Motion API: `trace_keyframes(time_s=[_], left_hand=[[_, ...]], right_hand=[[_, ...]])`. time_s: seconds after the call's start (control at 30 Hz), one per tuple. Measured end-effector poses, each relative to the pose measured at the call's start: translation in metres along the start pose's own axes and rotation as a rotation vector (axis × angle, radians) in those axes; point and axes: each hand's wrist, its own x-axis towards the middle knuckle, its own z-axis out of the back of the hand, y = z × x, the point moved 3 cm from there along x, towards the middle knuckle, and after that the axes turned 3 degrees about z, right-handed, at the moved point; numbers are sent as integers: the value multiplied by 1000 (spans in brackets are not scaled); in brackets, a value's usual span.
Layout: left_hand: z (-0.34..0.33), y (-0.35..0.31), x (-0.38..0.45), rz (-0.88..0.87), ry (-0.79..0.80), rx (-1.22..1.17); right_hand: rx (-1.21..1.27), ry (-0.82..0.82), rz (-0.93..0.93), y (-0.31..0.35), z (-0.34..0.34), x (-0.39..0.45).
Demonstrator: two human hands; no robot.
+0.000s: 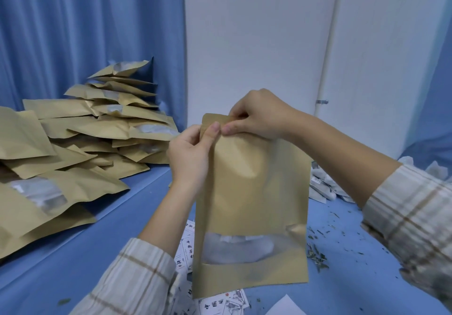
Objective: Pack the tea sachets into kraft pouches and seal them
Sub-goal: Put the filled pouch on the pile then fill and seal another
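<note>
A kraft pouch (pixel 252 192) stands upright in the middle of the view, held above the blue table. White tea sachets show through its clear window (pixel 239 246) near the bottom. My left hand (pixel 190 153) pinches the pouch's top strip at its left end, thumb on the front. My right hand (pixel 256 116) pinches the same strip just to the right, and the two thumbs nearly touch. Loose white tea sachets (pixel 322 187) lie on the table at the right, partly hidden behind my right forearm.
A tall, untidy heap of filled kraft pouches (pixel 80 138) covers the table's left side. Printed labels (pixel 186 253) lie under the held pouch. Dry tea leaf crumbs (pixel 318 258) are scattered to the right. A white wall panel and blue curtains stand behind.
</note>
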Motion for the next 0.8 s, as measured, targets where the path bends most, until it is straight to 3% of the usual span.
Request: trace_keyframes(time_s=[0.13, 0.27, 0.5, 0.67, 0.8], left_hand=[[-1, 2, 0, 20, -69, 56], [10, 3, 4, 38, -83, 12], [20, -1, 2, 57, -63, -101], [45, 2, 8, 48, -119, -64], [42, 5, 6, 51, -118, -46]], right_hand=[[-97, -23, 72, 8, -11, -4], [-102, 37, -15, -7, -3, -9], [-367, -114, 116, -10, -13, -19], [-151, -89, -26, -36, -4, -35], [-241, -82, -45, -42, -5, -39]])
